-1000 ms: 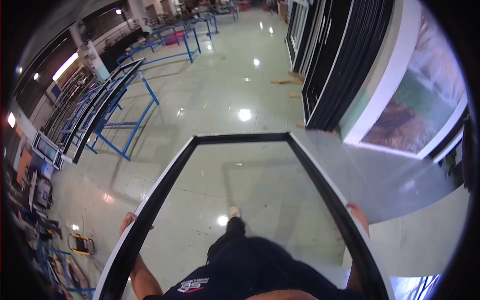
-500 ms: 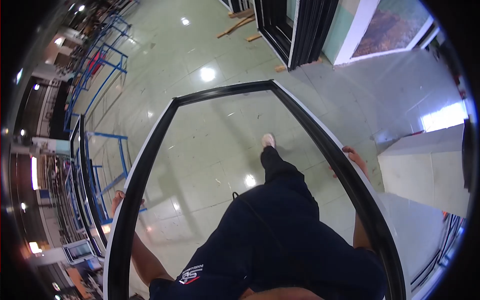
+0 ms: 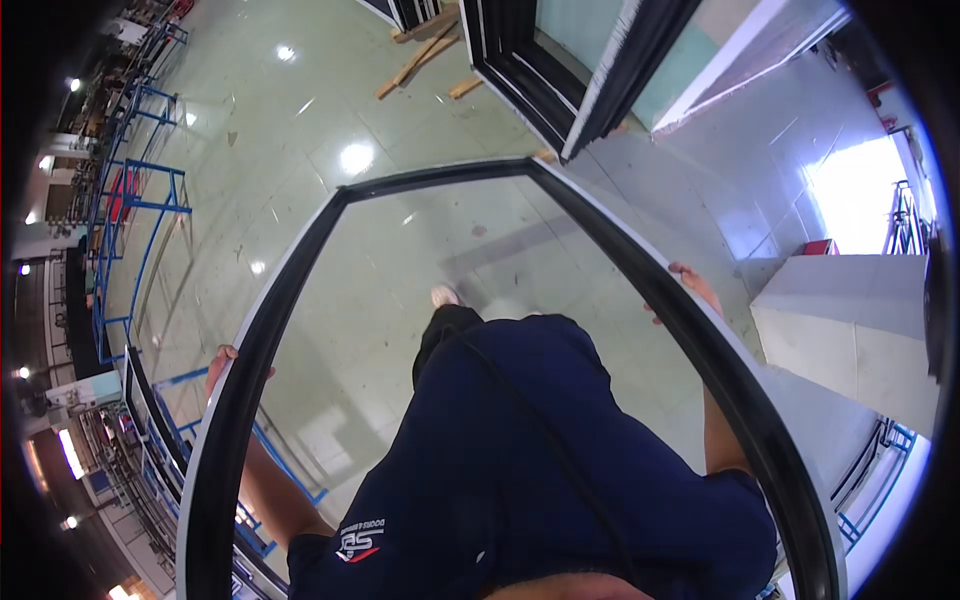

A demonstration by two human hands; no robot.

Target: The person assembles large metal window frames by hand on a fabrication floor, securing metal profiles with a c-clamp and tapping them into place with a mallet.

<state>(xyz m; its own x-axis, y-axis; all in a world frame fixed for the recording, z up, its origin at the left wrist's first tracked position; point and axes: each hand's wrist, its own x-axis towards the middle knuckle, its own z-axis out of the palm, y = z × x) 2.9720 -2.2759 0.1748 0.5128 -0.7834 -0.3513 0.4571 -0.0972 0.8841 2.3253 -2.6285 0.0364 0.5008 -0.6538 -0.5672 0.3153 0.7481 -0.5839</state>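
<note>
A large black and white window frame [image 3: 440, 178] surrounds my body, its opening without glass as far as I can see. My left hand [image 3: 222, 368] is wrapped round its left side bar, fingertips showing on the inner edge. On the opposite bar, my right hand [image 3: 693, 290] grips from outside, with fingers curling over to the inner side. The lower part of the frame runs out of view. Through the opening show my dark blue shirt [image 3: 520, 430] and one light shoe [image 3: 445, 296] on the floor.
Blue metal racks [image 3: 150, 205] line the left side. Ahead to the right stand black-framed panels [image 3: 520, 75], with wooden strips [image 3: 418, 58] on the floor beside them. A white box-like block [image 3: 845, 320] is close on my right. Light tiled floor [image 3: 260, 130] stretches ahead.
I have stepped forward with the frame still in both hands. The view has turned a little to the right, and the black-framed panels are nearer to the frame's far edge.
</note>
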